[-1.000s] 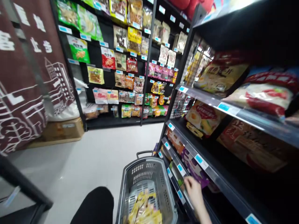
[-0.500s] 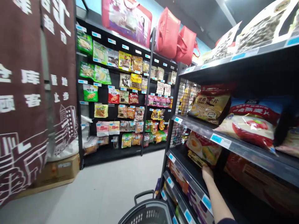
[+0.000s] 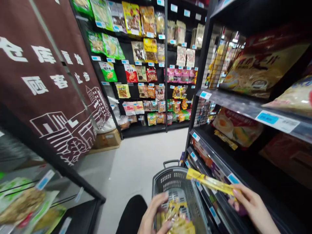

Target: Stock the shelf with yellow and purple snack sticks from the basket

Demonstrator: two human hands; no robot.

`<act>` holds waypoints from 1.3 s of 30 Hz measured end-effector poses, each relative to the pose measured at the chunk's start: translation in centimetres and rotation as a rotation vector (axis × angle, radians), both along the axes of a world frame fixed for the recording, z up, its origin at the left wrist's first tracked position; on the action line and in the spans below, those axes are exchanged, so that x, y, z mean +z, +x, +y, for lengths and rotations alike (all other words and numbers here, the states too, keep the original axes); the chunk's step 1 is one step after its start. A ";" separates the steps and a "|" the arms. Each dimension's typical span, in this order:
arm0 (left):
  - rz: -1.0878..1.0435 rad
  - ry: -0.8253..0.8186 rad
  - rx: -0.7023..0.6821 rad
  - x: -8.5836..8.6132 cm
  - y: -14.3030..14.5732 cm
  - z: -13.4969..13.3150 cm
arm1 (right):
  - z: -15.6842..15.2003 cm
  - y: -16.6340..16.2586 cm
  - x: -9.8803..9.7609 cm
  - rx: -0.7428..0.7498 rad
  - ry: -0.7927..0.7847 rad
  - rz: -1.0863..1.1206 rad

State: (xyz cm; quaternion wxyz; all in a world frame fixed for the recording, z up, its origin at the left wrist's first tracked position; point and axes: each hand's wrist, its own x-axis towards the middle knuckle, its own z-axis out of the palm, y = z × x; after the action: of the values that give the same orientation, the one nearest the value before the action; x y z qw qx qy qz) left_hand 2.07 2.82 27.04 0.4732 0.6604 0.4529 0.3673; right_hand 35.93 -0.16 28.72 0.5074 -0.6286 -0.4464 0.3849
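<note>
My right hand (image 3: 248, 203) pinches one end of a long, thin yellow stick packet (image 3: 211, 182), which points left over the right rim of a grey shopping basket (image 3: 158, 182). My left hand (image 3: 156, 216) is over the basket's near left side, slightly blurred, its thumb and fingers apart. Beside those fingers, several small yellow packets (image 3: 181, 224) lie in the basket; whether the hand touches them I cannot tell. On the shelf at right, more yellow stick packets (image 3: 225, 139) lie in front of a red bag with an egg picture (image 3: 237, 125).
Black shelving (image 3: 219, 96) with cereal bags stands close on my right. Hanging snack packets (image 3: 151, 50) fill the back wall rack. A brown printed curtain (image 3: 60, 97) hangs at left above a cardboard box (image 3: 107, 139). Another low shelf (image 3: 80, 211) with bags is at lower left.
My right hand has left the shelf with a yellow stick packet and is now by the basket. My left hand has come into view. The view has tilted down, showing the basket's contents.
</note>
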 end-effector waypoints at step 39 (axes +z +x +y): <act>0.115 -0.785 -0.603 -0.4 3.6 -2.6 | -7.0 -11.6 -7.2 -0.044 -0.237 0.331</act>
State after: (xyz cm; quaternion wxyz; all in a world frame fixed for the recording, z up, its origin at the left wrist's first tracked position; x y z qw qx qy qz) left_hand 5.63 0.24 26.62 0.7454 0.5531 0.3713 -0.0211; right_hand 24.36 -7.20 21.49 0.5044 -0.6217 -0.2947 0.5217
